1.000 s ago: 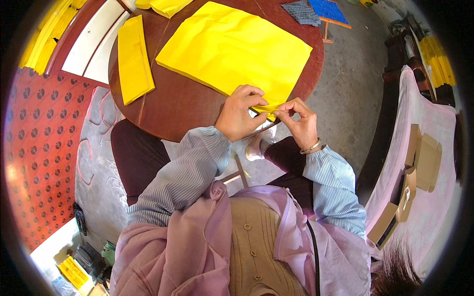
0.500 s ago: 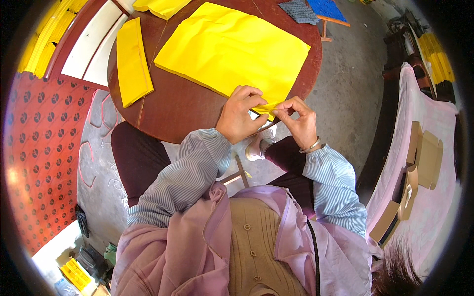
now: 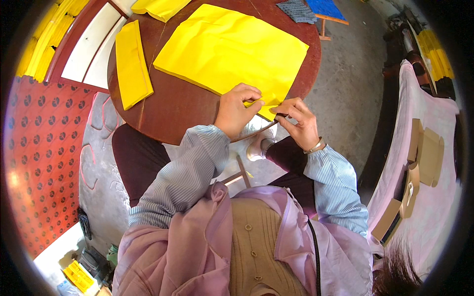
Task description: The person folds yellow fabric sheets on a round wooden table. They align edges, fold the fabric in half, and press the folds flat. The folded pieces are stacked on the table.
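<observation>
Round dark-brown tabletop (image 3: 187, 106) fills the upper middle of the view, its near edge just above the person's knees. Pink cloth (image 3: 434, 163) covers a surface at the right, with flat cardboard pieces (image 3: 427, 155) lying on it. Red patterned mat (image 3: 34, 148) lies at the left.

Large yellow paper sheet (image 3: 232, 47) lies flat on the tabletop, its near corner reaching the table's edge by the hands. Folded yellow strip (image 3: 132, 64) lies to its left, apart from it. Another yellow piece (image 3: 158, 7) sits at the far rim, partly cut off. Grey knitted cloth (image 3: 296, 11) rests at the far right rim, beside a blue item (image 3: 326, 7).

Left hand (image 3: 234, 111) grip is closed on the sheet's near corner, fingers curled over the paper. Right hand (image 3: 298, 121) grip is pinched together on the same corner from the right, thumb and forefinger meeting at the paper's edge; a bracelet (image 3: 315, 146) circles that wrist. The two hands sit just beside each other.
</observation>
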{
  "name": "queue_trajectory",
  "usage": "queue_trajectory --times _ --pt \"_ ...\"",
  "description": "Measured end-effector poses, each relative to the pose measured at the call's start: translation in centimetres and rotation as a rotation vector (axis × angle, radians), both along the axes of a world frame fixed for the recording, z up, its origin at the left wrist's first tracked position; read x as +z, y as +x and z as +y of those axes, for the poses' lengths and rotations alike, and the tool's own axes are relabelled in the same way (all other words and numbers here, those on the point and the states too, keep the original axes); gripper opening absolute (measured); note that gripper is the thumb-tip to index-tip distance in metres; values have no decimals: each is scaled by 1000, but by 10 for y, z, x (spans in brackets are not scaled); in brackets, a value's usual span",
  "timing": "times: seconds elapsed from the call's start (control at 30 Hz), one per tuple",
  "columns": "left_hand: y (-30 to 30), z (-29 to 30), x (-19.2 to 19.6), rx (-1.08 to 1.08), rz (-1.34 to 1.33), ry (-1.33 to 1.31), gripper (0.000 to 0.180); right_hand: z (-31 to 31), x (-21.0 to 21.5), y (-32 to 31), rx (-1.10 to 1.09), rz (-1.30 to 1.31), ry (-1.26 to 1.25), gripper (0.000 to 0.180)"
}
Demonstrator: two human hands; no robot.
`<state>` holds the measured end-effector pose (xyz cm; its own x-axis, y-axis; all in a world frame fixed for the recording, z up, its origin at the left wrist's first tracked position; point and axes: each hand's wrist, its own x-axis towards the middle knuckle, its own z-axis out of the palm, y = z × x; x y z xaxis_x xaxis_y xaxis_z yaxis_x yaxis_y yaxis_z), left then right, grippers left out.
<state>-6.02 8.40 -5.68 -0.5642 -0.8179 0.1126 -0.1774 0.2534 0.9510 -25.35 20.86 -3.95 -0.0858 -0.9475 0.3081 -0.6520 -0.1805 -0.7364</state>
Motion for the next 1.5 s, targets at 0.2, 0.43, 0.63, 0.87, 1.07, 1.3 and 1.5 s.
queue_trajectory --times 0.2,0.43,0.63,0.87,1.07,1.3,1.5 --pt "3 -3 -2 -29 11 -8 14 -7 -5 -5 34 7 0 16" --pt "6 -4 -2 -81 -19 -21 15 -9 -10 -4 -62 -212 112 11" --pt "8 -5 0 -91 -34 -31 17 -11 -10 -4 -95 -268 129 11" --pt "6 2 -1 -65 -31 -136 16 -10 -12 -1 -111 -274 88 16" --pt "3 -1 -2 -33 -48 -27 16 -7 -9 -1 -78 -215 78 18" --pt "5 -5 -5 -66 -23 -18 15 -7 -8 -1 -85 -216 133 12" --pt "5 -4 -6 -60 -12 -27 15 -8 -5 -1 -77 -215 149 13"
